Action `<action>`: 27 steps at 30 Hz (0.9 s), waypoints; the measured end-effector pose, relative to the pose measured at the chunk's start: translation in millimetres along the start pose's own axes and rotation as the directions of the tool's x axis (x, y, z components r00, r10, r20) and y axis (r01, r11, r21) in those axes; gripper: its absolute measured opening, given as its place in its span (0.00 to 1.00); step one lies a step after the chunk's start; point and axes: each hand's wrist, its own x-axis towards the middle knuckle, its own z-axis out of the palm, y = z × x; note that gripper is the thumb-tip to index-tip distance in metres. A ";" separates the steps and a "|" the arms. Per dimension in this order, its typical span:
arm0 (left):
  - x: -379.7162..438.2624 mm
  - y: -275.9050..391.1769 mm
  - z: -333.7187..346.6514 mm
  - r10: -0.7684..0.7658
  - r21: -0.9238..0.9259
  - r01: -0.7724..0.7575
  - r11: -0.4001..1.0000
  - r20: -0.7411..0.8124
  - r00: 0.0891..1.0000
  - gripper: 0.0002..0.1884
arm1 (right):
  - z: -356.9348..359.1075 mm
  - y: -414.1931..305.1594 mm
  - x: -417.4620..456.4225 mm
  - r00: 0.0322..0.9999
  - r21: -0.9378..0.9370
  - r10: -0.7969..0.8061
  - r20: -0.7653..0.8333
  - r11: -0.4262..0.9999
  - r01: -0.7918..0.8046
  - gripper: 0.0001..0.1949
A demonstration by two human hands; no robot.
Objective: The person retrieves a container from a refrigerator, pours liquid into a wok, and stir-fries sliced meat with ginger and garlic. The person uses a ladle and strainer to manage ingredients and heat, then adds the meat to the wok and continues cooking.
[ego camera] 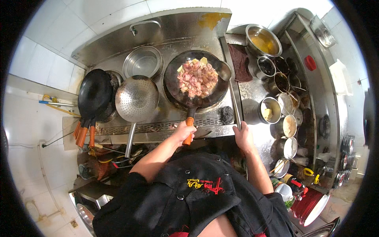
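Observation:
My left hand [184,133] is closed around the wooden handle [189,122] of a black wok [174,80] on the stove. Chopped pinkish meat [197,78] with several pale yellow slices is heaped in the wok. My right hand [244,137] grips the end of a long-handled metal ladle [235,102], whose bowl rests at the wok's right side, beside the meat. Left of the wok, a perforated metal strainer [137,99] lies with its handle towards me. Behind it stands a round metal basin [142,62].
Stacked black woks [94,94] with wooden handles sit at the left. A black scouring pad [227,115] lies near the ladle's handle. On the right counter are a dark red cloth [240,62], a large metal bowl of yellow liquid [263,40] and several seasoning containers [289,126]. A faucet [145,23] projects from the backsplash.

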 end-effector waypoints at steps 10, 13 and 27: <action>-7.2 -3.4 -6.3 0.055 -0.004 -0.055 0.998 0.053 0.997 0.10 | 23.7 -12.0 94.1 0.975 -0.365 -0.220 -0.036 0.911 0.192 0.19; -8.6 -0.8 -6.6 0.045 -0.013 -0.044 0.999 0.052 0.998 0.09 | 56.1 -22.8 97.5 0.968 -0.307 -0.189 0.166 0.923 0.233 0.18; -8.5 -2.5 -8.3 0.152 -0.055 -0.150 0.987 0.046 0.987 0.12 | -26.1 -41.6 91.0 0.970 -0.328 -0.136 0.202 0.924 0.198 0.16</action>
